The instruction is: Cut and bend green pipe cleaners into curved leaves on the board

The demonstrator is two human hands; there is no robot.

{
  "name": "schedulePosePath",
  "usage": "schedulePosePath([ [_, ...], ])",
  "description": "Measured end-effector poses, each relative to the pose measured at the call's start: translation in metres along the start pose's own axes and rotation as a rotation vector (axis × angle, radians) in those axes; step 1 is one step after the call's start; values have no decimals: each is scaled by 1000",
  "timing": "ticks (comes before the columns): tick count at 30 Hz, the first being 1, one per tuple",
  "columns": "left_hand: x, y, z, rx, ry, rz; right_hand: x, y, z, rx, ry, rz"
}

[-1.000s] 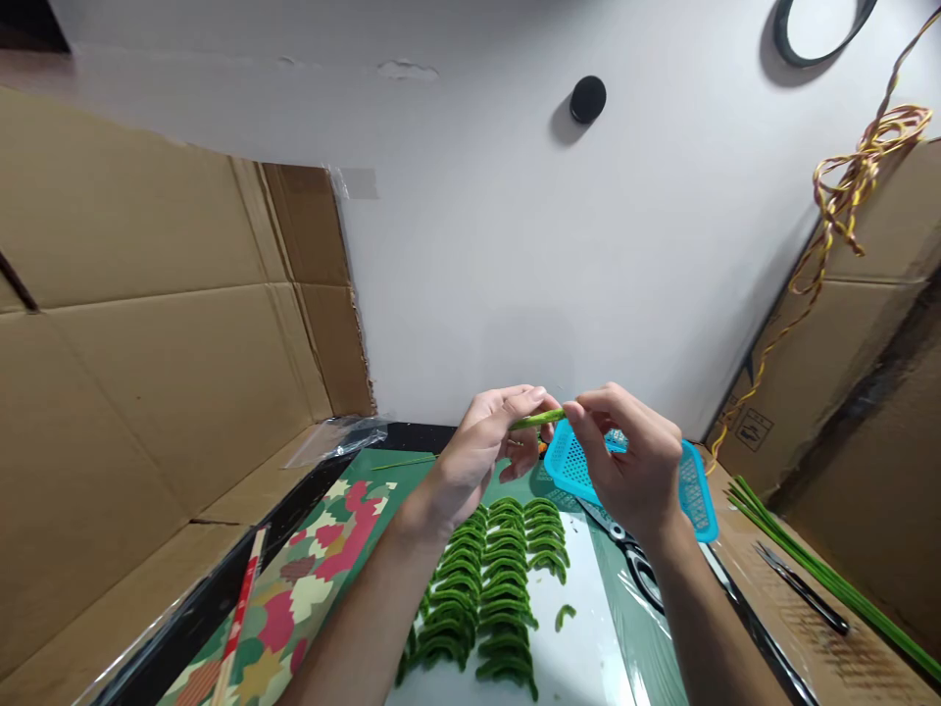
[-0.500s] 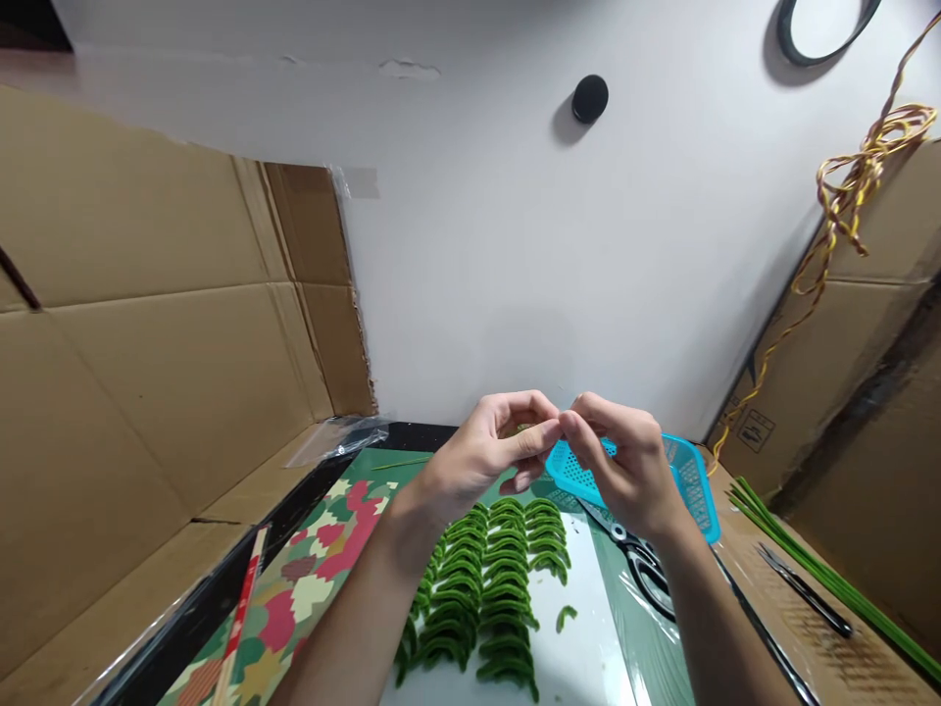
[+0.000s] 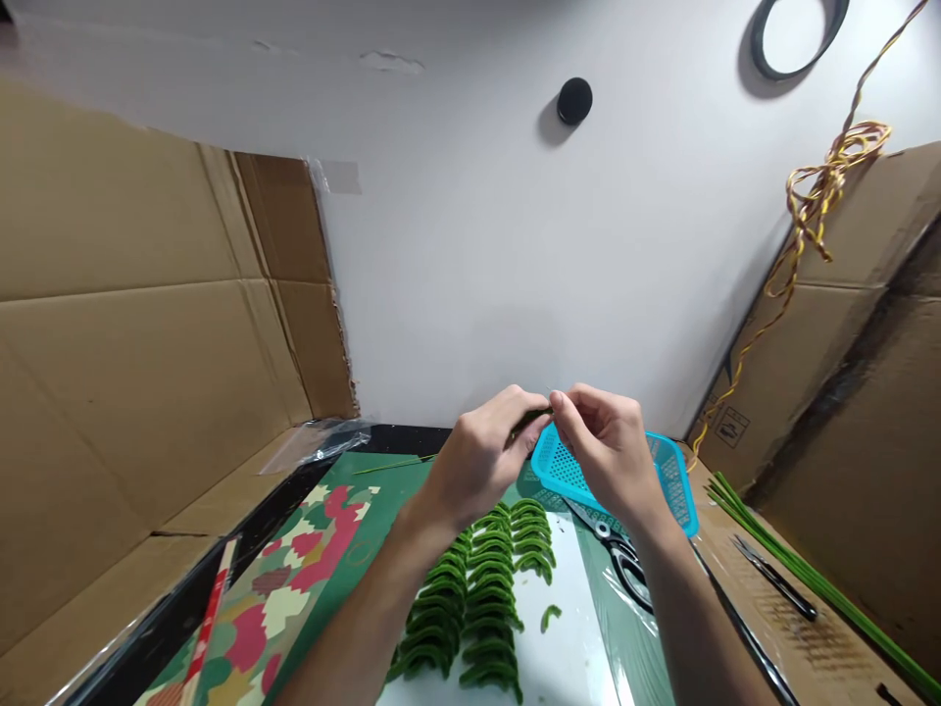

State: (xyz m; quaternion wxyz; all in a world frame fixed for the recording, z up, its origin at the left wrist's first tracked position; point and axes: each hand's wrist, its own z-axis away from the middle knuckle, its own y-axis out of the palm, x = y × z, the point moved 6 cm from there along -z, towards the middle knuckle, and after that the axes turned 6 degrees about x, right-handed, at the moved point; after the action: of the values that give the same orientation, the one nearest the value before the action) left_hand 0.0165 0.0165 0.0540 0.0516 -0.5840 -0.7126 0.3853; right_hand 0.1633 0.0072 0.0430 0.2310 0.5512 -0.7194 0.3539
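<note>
My left hand [image 3: 477, 451] and my right hand [image 3: 609, 446] meet fingertip to fingertip above the far end of the work area. A slim green strip [image 3: 527, 422], dark in the shade, lies between the thumb and fingers of my left hand; most of it is hidden. At its right end, my right thumb and forefinger pinch its tip. Below, curved fuzzy green pieces [image 3: 489, 588] lie in columns on a white board [image 3: 573, 647]. One short curved piece [image 3: 550, 617] sits apart to their right.
Behind my right hand stands a blue perforated basket [image 3: 672, 480]. Black-handled scissors [image 3: 628, 569] lie beside the board. Tweezers or a similar slim tool [image 3: 779, 583] and long green stems [image 3: 809, 569] rest on cardboard at right. A red-marked stick [image 3: 210, 623] lies at left.
My left hand has turned so its back faces me more, its fingers closing over the strip. The view has swung slightly to the right. The pieces on the board are unchanged.
</note>
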Motion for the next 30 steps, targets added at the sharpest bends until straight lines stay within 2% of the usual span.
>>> schedulePosePath([
  [2, 12, 3, -3, 18, -162, 320, 8, -5, 2, -64, -77, 142],
  [6, 21, 19, -3, 179, -409, 896, 19, -7, 6, -70, -235, 255],
  [11, 22, 35, 6, 365, -587, 1265, 24, -8, 7, -35, -348, 361],
  [13, 21, 38, 8, 398, -596, 1343, 24, -7, 6, 0, -362, 358],
  [17, 24, 40, 10, 331, -613, 1475, 23, -8, 6, -2, -360, 321],
  [21, 21, 39, 11, 359, -626, 1545, 22, -8, 6, -10, -361, 329],
  [27, 18, 35, 11, 442, -590, 1390, 26, -10, 7, 43, -379, 278],
  [30, 21, 35, 11, 434, -580, 1354, 25, -10, 8, 114, -351, 247],
])
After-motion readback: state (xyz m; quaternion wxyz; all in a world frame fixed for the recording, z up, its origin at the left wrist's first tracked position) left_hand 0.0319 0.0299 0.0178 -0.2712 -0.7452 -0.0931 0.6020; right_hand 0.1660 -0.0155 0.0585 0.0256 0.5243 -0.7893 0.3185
